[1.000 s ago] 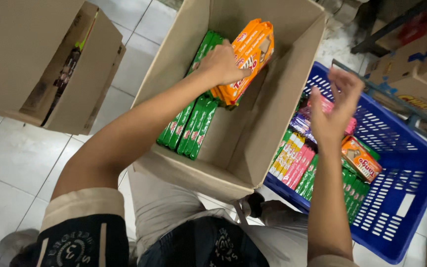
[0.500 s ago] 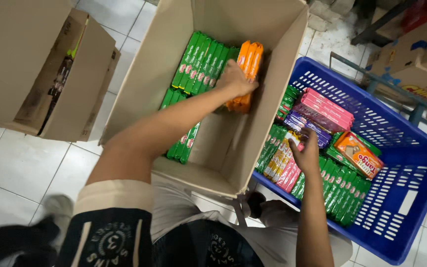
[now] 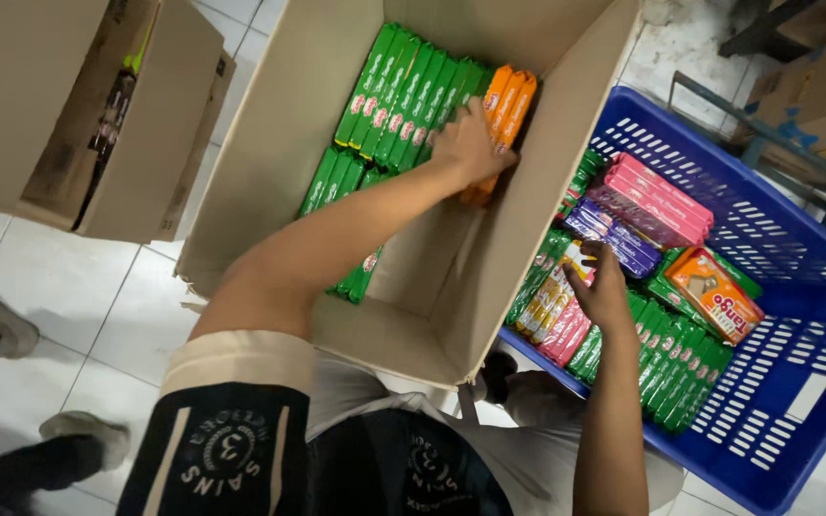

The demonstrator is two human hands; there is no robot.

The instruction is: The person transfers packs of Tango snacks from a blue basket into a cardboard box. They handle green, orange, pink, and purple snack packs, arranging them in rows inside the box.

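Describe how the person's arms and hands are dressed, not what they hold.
Both hands, left hand and right hand, are bare: no gloves, rings or watch visible. Both forearms are uncovered. The left arm wears a short sleeve, dark with a cream band at its hem and pale printed lettering. The right sleeve is out of view.

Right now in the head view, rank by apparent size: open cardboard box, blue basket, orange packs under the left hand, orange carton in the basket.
1. Open cardboard box, largest.
2. Blue basket, somewhat smaller, partly cut off at the frame edge.
3. Orange packs under the left hand and orange carton: look alike, and the hand covers part of the packs, so unranked.
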